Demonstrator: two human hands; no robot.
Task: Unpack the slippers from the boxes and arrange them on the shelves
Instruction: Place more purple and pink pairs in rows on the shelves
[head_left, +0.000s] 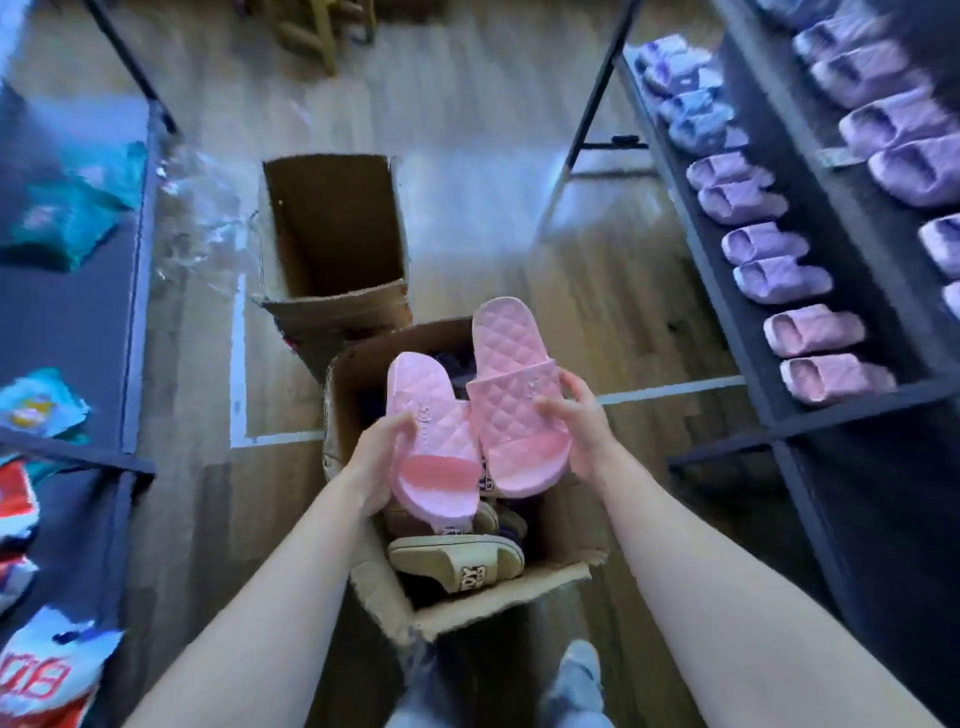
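I hold a pair of pink quilted slippers above an open cardboard box (363, 587) on the floor. My left hand (376, 457) grips the left pink slipper (434, 452) by its side. My right hand (576, 421) grips the right pink slipper (511, 395) across its strap. Inside the box lie more slippers, among them a beige slipper (457, 561) with lettering on the strap. The dark shelf (737, 291) on the right carries rows of pink and lilac slippers (813, 330).
A second, empty cardboard box (332, 228) stands farther away on the wooden floor, with crumpled clear plastic (202, 218) beside it. A dark shelf on the left (78, 312) holds colourful packaged goods. My jeans-clad legs (576, 680) show at the bottom.
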